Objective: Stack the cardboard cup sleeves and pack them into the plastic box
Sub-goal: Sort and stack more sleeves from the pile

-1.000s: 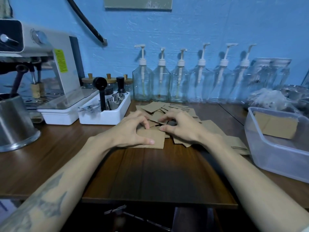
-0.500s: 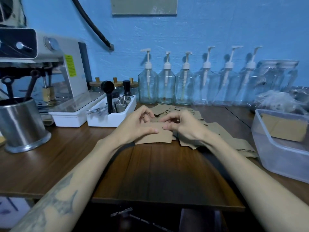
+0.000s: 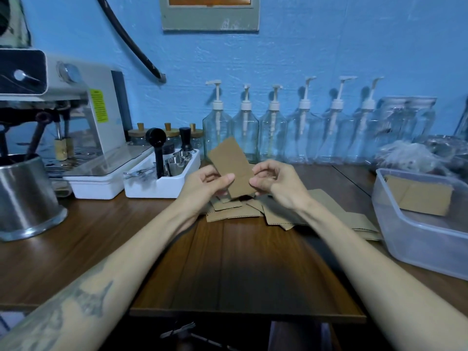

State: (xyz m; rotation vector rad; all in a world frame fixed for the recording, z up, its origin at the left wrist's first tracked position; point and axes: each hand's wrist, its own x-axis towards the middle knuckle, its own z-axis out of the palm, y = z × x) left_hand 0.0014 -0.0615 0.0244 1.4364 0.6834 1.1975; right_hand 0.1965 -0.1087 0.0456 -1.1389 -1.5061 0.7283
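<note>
A flat brown cardboard cup sleeve (image 3: 231, 163) is held upright above the table, tilted a little to the left. My left hand (image 3: 206, 184) pinches its lower left edge and my right hand (image 3: 274, 182) pinches its lower right edge. Below the hands lies a loose pile of cup sleeves (image 3: 273, 211) on the wooden table. The clear plastic box (image 3: 415, 239) stands at the right, with a sleeve (image 3: 417, 196) lying inside it.
A white tray of metal cups and a black tamper (image 3: 162, 178) sits left of the hands, beside an espresso machine (image 3: 76, 122) and a steel container (image 3: 25, 196). A row of pump bottles (image 3: 273, 133) lines the blue wall. The table's front edge (image 3: 248, 315) is near.
Both hands have lifted one sleeve off the pile and turned it upright. The camera view has tilted upward.
</note>
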